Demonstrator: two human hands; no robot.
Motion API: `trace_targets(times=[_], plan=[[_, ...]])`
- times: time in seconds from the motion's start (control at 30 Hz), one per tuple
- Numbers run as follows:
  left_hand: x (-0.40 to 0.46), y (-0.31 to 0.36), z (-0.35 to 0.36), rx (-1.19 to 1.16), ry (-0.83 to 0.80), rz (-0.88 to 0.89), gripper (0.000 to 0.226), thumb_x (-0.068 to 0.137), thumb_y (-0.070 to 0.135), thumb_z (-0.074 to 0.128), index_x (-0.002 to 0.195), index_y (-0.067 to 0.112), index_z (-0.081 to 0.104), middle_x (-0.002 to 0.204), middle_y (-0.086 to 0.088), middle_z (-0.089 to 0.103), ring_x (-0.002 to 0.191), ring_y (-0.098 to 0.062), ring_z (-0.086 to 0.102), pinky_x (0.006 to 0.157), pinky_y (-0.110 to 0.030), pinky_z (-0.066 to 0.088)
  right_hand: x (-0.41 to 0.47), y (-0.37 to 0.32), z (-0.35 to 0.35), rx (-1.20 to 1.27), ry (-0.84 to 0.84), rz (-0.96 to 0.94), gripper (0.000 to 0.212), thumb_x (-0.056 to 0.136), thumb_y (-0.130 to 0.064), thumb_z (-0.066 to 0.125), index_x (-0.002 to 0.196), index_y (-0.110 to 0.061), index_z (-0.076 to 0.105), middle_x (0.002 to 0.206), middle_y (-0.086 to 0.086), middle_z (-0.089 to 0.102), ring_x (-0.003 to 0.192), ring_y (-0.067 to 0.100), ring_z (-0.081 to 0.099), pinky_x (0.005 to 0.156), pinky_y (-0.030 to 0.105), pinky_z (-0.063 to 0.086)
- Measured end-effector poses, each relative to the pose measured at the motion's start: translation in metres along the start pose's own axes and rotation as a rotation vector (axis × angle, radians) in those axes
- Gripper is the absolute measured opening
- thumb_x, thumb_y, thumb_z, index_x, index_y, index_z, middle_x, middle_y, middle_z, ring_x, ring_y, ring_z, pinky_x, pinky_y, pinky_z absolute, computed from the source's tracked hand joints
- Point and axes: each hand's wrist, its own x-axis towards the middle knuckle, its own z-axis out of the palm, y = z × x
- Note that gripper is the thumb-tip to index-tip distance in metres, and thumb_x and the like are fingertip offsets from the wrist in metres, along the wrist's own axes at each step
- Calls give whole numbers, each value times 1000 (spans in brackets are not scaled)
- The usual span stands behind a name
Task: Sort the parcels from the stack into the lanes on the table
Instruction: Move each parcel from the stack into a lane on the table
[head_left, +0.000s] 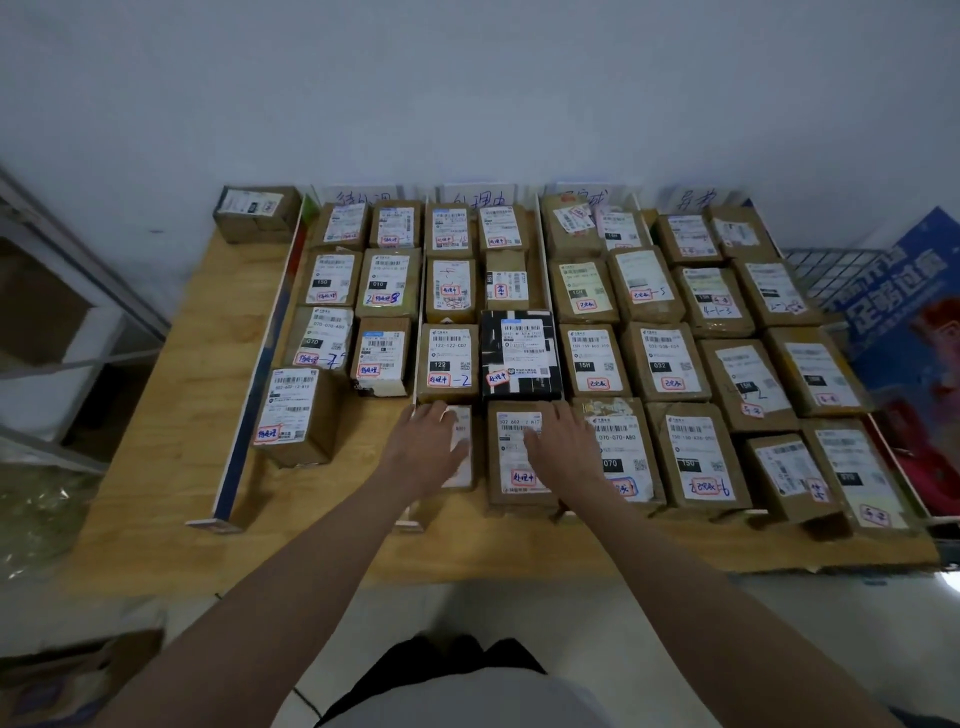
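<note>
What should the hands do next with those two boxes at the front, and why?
Probably nudge both boxes snug against the row behind. The left hand lies flat on the front left parcel and the right hand on the front right parcel, in the second lane. Then they can lift away for another parcel, perhaps the lone box at the table's far left corner.

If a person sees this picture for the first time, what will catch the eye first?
Probably the table, packed with brown parcels in lanes between white dividers. One black parcel stands out in the second lane from the left. In front of it, the left hand and the right hand lie flat on the two nearest parcels.
</note>
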Motion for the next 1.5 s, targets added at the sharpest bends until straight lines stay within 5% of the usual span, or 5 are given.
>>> trace_targets(times=[0.47, 0.73, 0.9, 1.17, 1.5], plan=[[-41, -133, -68, 20, 226, -343, 56, 99, 44, 21, 133, 15, 55, 142, -5, 51, 133, -24, 43, 114, -40, 26, 51, -126, -30, 6, 118, -298, 48, 102, -35, 39, 145, -13, 41, 150, 9, 42, 141, 27, 35, 118, 44, 27], [-56, -227, -66, 22, 189, -448, 52, 103, 46, 27, 142, 16, 47, 152, -6, 40, 141, -24, 33, 119, -42, 18, 78, -212, -9, -27, 74, -344, 50, 103, -38, 36, 146, -13, 38, 151, 8, 40, 142, 25, 31, 120, 42, 22], [-46, -294, -65, 8, 178, -453, 53, 103, 47, 28, 143, 18, 46, 153, -4, 39, 141, -22, 33, 119, -41, 18, 105, -270, 10, -14, 83, -337, 46, 102, -39, 39, 140, -14, 44, 141, 7, 49, 134, 26, 41, 113, 43, 33], [-17, -404, -74, -2, 144, -377, 52, 103, 46, 30, 145, 17, 43, 153, -3, 38, 141, -22, 33, 118, -41, 20, 148, -365, 35, 17, 28, -236, 50, 103, -34, 38, 148, -13, 36, 150, 7, 41, 141, 25, 34, 117, 42, 29], [46, -503, -84, -75, 148, -307, 51, 103, 44, 33, 142, 14, 46, 149, -6, 43, 137, -27, 38, 116, -42, 21, 217, -443, 48, 51, -16, -107, 37, 101, -31, 39, 130, -9, 48, 134, 10, 50, 127, 27, 44, 109, 43, 35]])
